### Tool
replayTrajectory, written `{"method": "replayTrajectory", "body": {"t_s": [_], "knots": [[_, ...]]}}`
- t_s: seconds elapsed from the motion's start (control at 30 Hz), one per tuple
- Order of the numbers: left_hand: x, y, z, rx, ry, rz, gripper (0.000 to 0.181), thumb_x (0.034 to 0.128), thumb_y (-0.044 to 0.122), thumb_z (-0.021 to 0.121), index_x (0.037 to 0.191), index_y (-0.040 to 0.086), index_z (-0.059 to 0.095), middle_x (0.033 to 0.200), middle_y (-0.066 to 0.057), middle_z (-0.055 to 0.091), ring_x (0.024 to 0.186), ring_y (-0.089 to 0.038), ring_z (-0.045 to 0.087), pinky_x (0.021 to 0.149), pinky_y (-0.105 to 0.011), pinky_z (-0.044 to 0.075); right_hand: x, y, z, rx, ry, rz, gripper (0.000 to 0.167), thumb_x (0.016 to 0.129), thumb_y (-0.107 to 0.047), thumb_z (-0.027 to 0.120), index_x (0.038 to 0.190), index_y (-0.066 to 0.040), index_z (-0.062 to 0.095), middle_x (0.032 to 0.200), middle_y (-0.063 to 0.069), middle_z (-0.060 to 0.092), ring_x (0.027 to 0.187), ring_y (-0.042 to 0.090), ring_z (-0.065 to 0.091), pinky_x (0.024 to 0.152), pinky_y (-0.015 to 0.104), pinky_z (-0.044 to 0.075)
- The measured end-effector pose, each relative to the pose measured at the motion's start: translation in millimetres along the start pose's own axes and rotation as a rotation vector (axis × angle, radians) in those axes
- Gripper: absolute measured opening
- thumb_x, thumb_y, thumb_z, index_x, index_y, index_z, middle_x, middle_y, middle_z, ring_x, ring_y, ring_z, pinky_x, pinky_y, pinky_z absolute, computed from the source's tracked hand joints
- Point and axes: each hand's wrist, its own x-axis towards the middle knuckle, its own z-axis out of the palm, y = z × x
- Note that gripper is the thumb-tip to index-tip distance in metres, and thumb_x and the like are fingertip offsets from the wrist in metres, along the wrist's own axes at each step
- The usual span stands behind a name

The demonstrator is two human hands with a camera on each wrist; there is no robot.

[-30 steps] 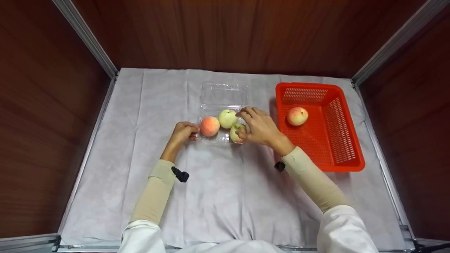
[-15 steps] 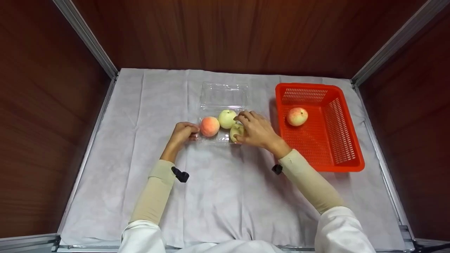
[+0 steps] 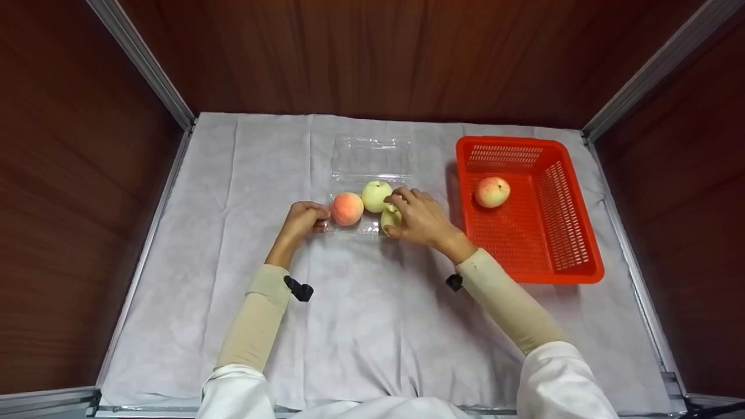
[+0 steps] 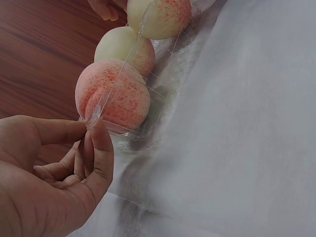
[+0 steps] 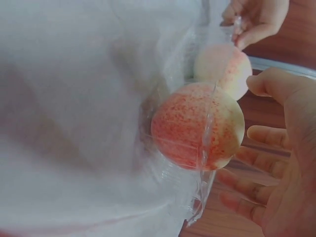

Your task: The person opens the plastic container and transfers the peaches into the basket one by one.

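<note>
My left hand [image 3: 304, 221] pinches the left rim of a clear plastic clamshell box [image 3: 366, 230] between thumb and fingers, as the left wrist view confirms. Three peaches lie in its tray: a pink-orange peach [image 3: 347, 209] nearest my left hand, a pale green-yellow peach [image 3: 376, 195] behind, and a peach [image 5: 192, 126] at the front right with a red-speckled side. My right hand [image 3: 422, 218] is over that last peach, partly hiding it from the head view. In the right wrist view its fingers are spread and loosely bent beside the peach, not closed round it.
The box's transparent lid [image 3: 372, 156] lies folded back behind the tray. To the right stands a red plastic basket [image 3: 588, 244] with one peach [image 3: 492, 192] inside. Grey cloth [image 3: 349, 320] covers the table, with brown wood-grain panels [image 3: 372, 58] around it.
My right hand has shifted slightly left and toward me, covering more of the front-right peach. The left hand keeps its place on the box rim, and the peaches stay about where they were.
</note>
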Motion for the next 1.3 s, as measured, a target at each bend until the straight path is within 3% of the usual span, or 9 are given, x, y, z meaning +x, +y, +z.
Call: {"method": "replayTrajectory", "body": {"t_s": [0.27, 0.8, 1.3], "knots": [[0.3, 0.3, -0.2, -0.001, 0.003, -0.029, 0.023, 0.0978, -0.001, 0.064, 0.119, -0.011, 0.067, 0.074, 0.0, 0.066, 0.06, -0.007, 0.063, 0.059, -0.019, 0.059, 1.7, -4.0, 5.5, 0.002, -0.032, 0.015, 0.059, 0.092, -0.045, 0.079, 0.138, -0.012, 0.064, 0.145, 0.013, 0.059, 0.127, 0.039, 0.061, 0.108, 0.055, 0.054], [-0.6, 1.0, 0.3, 0.004, 0.005, -0.007, 0.019, 0.097, -0.003, 0.064, 0.114, -0.011, 0.068, 0.071, 0.0, 0.064, 0.058, -0.007, 0.061, 0.057, -0.019, 0.058, 0.7, -4.6, 9.1, -0.004, -0.051, 0.035, 0.057, 0.091, -0.045, 0.081, 0.135, -0.011, 0.065, 0.139, 0.012, 0.06, 0.121, 0.04, 0.062, 0.107, 0.054, 0.054], [0.8, -0.5, 0.0, 0.001, 0.004, 0.01, 0.017, 0.0967, -0.003, 0.063, 0.111, -0.011, 0.069, 0.075, -0.002, 0.065, 0.063, -0.008, 0.061, 0.059, -0.02, 0.058, 0.8, -4.5, 10.5, 0.001, -0.031, 0.038, 0.05, 0.09, -0.034, 0.081, 0.132, -0.011, 0.066, 0.137, 0.013, 0.061, 0.117, 0.04, 0.064, 0.106, 0.053, 0.054]]}}
